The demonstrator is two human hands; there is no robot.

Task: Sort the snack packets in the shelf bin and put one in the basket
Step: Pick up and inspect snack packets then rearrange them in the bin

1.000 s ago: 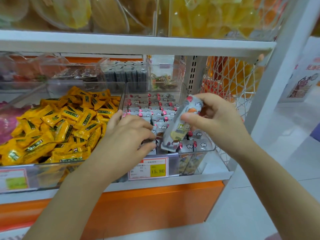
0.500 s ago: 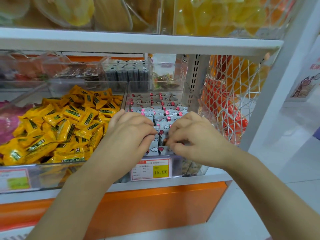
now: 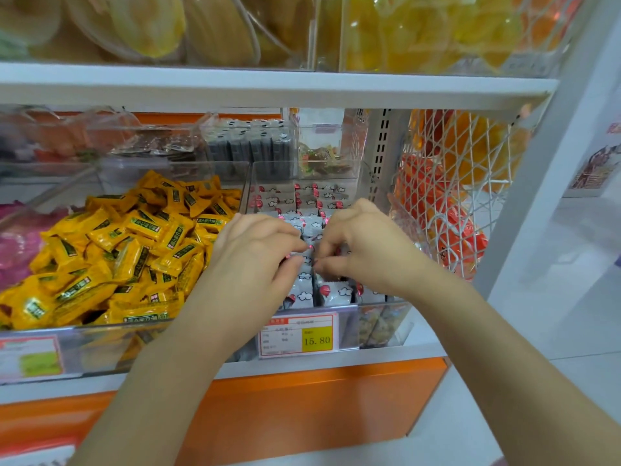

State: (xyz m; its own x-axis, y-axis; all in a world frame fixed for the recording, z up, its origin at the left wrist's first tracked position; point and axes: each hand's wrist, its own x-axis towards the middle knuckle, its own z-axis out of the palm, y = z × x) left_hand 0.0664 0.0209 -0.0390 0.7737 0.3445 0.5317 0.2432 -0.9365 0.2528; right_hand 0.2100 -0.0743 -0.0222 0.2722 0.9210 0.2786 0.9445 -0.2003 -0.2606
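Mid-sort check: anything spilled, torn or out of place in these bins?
Nothing stands out. The grey packets stand in rows inside their clear bin, where the left hand and right hand pinch at them; the yellow packets are heaped loosely but within their bin.

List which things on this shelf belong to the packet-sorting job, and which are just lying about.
Belongs to the job:
left hand
right hand
grey cloud-print packets, pinched by both hands
clear bin holding them

Just lying about:
yellow packets
price label
dark packets behind
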